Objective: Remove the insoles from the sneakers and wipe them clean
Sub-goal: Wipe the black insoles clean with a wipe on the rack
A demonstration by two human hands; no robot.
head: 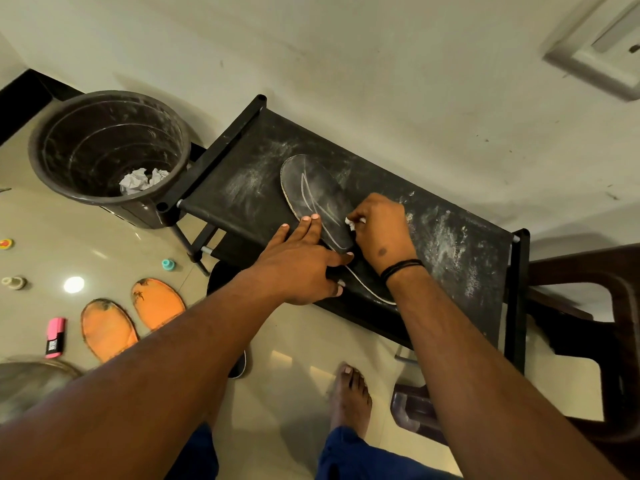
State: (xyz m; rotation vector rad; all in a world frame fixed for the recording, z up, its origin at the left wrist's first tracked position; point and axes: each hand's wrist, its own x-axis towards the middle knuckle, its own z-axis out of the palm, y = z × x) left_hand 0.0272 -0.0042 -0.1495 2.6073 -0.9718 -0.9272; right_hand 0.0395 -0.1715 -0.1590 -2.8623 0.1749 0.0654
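Pale wall [346,46] and glossy tiled floor [287,368] are framing everything, and against that wall a dusty black rack is standing, its top shelf acting as the bench [450,244]. Beside it a dark bin [104,109] is sitting on the floor with crumpled white paper [143,180] lying at its bottom. On the tiles to the left, two orange insoles [131,317] are lying side by side, scuffed dark at their far ends, with a pink marker [54,337] just beside them.

Up on the bench, a dark insole [318,192] with a pale logo is lying flat, and this is where the action is. Left hand [301,268] is pressing down on the near half of it, fingers [310,226] straight and slightly spread, pinning it in place. Right hand [381,230] is working at the insole's right edge, its fingers curled and pinching a small white wad [351,223], tissue or wipe by the look of it, though most of it is hidden in the grip.

So the wiping step is under way on this dark insole, by my reading. Grey dust is showing on its toe end, so the next move is probably calling for strokes carried up toward the toe while the left hand is holding firm. The orange pair look to be waiting their turn. No sneaker is clearly showing.
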